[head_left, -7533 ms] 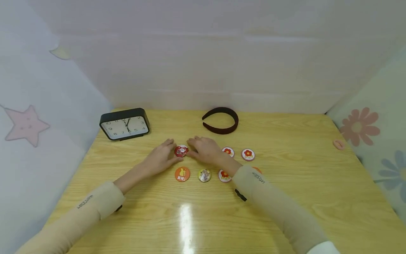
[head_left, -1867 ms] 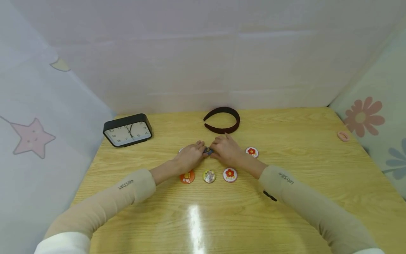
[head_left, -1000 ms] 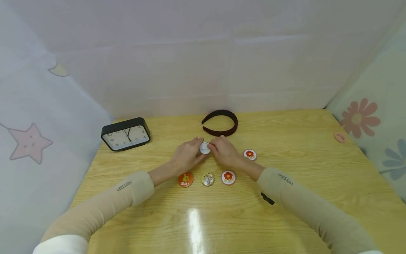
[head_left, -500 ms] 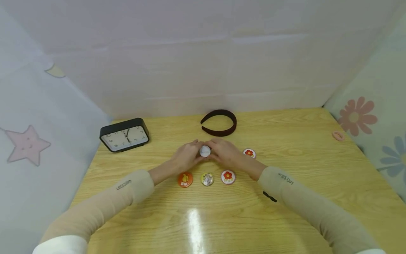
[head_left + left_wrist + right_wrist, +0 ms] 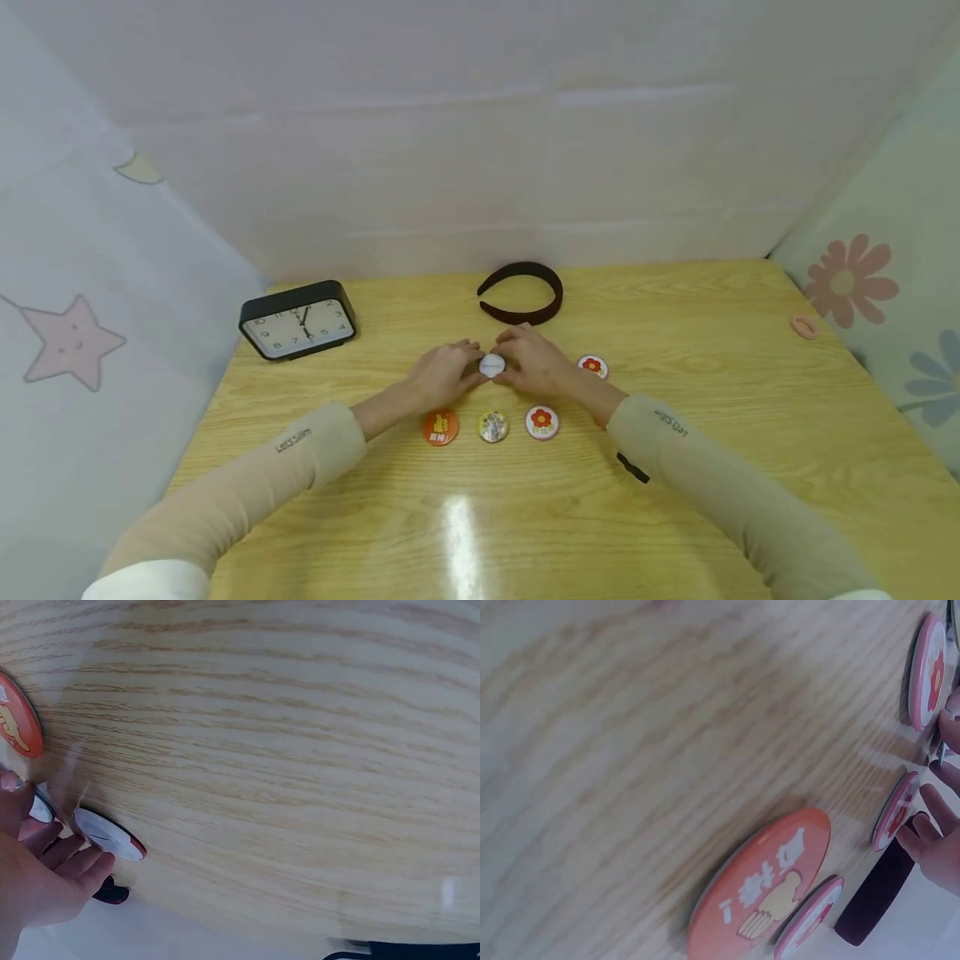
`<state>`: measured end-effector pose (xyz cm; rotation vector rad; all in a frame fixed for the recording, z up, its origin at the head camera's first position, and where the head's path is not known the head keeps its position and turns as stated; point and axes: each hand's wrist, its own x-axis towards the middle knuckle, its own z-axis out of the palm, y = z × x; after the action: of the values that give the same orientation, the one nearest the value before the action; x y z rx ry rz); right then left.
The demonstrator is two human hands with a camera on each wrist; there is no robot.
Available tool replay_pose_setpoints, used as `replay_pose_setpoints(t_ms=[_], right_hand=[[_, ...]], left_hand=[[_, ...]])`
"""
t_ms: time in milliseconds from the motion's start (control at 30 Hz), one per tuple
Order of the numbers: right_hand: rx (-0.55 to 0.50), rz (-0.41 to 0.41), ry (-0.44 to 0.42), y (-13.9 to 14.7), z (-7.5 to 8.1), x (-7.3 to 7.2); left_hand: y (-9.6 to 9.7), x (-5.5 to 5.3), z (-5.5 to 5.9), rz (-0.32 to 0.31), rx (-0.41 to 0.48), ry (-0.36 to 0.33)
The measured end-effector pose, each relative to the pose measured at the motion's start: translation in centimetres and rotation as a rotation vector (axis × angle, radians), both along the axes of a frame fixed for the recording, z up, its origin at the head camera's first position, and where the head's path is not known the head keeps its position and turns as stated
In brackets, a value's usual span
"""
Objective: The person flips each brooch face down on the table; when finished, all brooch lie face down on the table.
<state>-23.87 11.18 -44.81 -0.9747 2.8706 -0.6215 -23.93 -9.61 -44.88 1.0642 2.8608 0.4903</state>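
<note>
Both hands meet near the table's middle at a round pin badge (image 5: 492, 365), its white back with a thin pin line facing up. My left hand (image 5: 444, 375) pinches its left edge, and my right hand (image 5: 534, 362) pinches its right edge. In the left wrist view, another badge (image 5: 109, 834) with a red edge lies white side up beyond the left fingers; the left hand hides it in the head view. Nearer me lie an orange thumbs-up badge (image 5: 440, 427), a yellow picture badge (image 5: 493, 426) and a red-flower badge (image 5: 542, 422).
Another flower badge (image 5: 593, 366) lies right of the right hand. The right wrist view shows a second orange badge (image 5: 761, 889) and a flower badge (image 5: 896, 811) near the fingers. Behind are a dark headband (image 5: 558, 292) and a black clock (image 5: 298, 320); a pink ring (image 5: 805, 327) lies far right.
Earlier both hands were at a red badge further left. They moved right to a blue-faced badge, which has been turned over to its white back and now sits slightly lower in view.
</note>
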Motion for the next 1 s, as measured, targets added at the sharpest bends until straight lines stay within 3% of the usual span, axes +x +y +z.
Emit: replay_pose_setpoints(t_ms=[300,567,767,1000], right_hand=[[0.019,0.007,0.019,0.0,0.1,-0.2],[0.035,0.023,0.039,1.2,1.1,-0.1],[0.02,0.068,0.021,3.3,2.4,0.5],[0.087,0.053,0.044,6.5,2.7,1.1]], left_hand=[[0.2,0.1,0.2,-0.019,-0.055,0.042],[1.1,-0.3,0.9,-0.021,-0.016,0.06],[3.1,0.0,1.7,-0.006,-0.036,0.097],[6.2,0.7,1.7,-0.01,-0.122,0.035]])
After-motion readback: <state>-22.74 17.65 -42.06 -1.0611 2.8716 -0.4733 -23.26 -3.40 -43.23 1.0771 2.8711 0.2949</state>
